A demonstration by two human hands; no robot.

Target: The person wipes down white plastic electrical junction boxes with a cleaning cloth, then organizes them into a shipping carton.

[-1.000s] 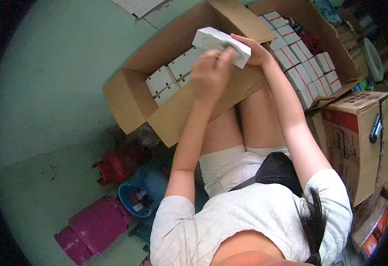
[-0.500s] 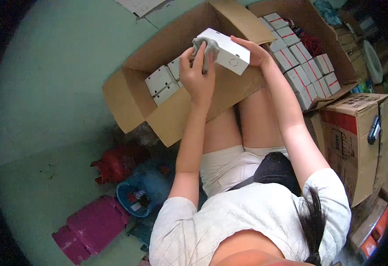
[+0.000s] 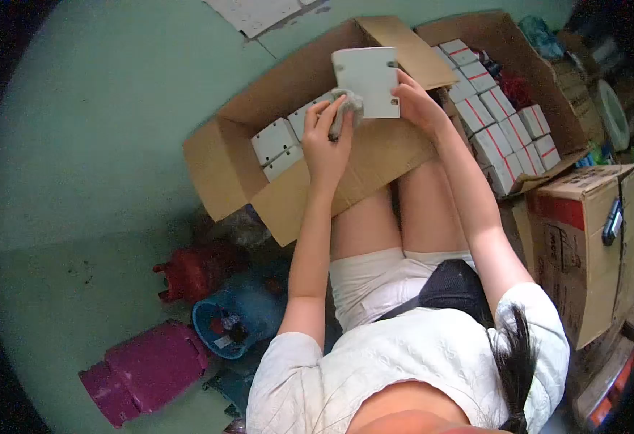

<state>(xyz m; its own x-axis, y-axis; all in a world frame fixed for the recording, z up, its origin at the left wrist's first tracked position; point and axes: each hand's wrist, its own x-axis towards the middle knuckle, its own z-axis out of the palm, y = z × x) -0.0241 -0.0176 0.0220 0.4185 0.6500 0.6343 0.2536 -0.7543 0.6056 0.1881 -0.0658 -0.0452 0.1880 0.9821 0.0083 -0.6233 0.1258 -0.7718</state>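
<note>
A white box with small dark notches along its right edge is held up above the open cardboard carton. My right hand grips the box by its right side, fingers partly hidden behind it. In my left hand is a bunched grey cloth, pressed against the lower left corner of the box. Inside the carton, more white boxes with dark holes sit in rows at the left.
A second carton to the right holds several white boxes with red stripes. Below it stands a closed carton with a dark blue object on it. Gas cylinders in red, blue and magenta are at lower left.
The white box has been turned, so a broad flat face now shows instead of its long side and end. The cloth has shifted down to the box's lower left corner.
</note>
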